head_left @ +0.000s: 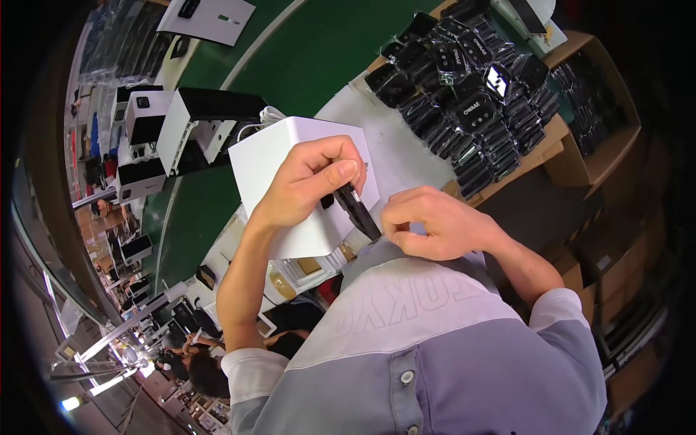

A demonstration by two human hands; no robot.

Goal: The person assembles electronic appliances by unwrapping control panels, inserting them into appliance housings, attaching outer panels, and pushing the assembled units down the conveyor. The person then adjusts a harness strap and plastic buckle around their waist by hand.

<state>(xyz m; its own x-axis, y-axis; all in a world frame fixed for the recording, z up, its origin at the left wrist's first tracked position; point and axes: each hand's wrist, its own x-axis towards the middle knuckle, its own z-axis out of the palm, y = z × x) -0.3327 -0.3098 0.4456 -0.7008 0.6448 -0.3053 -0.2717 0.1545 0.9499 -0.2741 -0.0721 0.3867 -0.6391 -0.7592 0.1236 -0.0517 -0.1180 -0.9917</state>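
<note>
My left hand (308,181) is closed around the upper end of a thin black flat device (357,212), tilted with its narrow edge towards me. A white box (262,168) stands right behind that hand, and a dark mark on its face is partly covered. Close to the device's lower end is my right hand (442,223), its fingers curled in a pinch. Whether anything small is between those fingertips I cannot make out.
A large heap of black items in clear plastic bags (464,109) lies at upper right, beside an open cardboard box (612,109) of similar ones. White boxes (192,130) and a coiled white cable (272,114) are on the left by the green belt (304,58). Other people sit farther down the line.
</note>
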